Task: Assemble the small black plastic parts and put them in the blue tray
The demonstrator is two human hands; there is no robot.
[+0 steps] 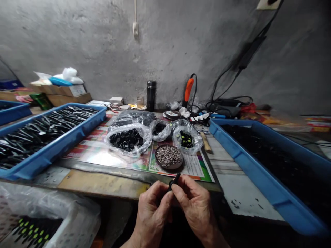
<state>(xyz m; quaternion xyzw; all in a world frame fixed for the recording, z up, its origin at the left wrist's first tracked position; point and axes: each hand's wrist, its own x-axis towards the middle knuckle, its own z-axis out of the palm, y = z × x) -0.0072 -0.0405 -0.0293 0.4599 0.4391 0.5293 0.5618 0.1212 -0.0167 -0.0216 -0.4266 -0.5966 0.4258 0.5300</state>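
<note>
Just off the table's front edge, a small black rod-like part (174,182) sits tilted between my fingertips. My left hand (155,203) pinches its lower end, and my right hand (192,199) grips it from the other side. What kind of part it is I cannot make out. Beyond my hands stands a round brown dish (178,164) heaped with small silvery metal pins (168,155). Behind the dish are clear plastic bags: one with black round-headed pieces (126,140), a smaller one with dark pieces (159,128), and one with black and yellow-green pieces (186,139).
A blue tray (69,134) of black rods stands left, another blue tray (240,155) of dark parts right. At lower left is a white basket (74,217) holding yellow-green-tipped parts. A black flask (151,95), an orange-handled tool (188,91) and cables line the wall.
</note>
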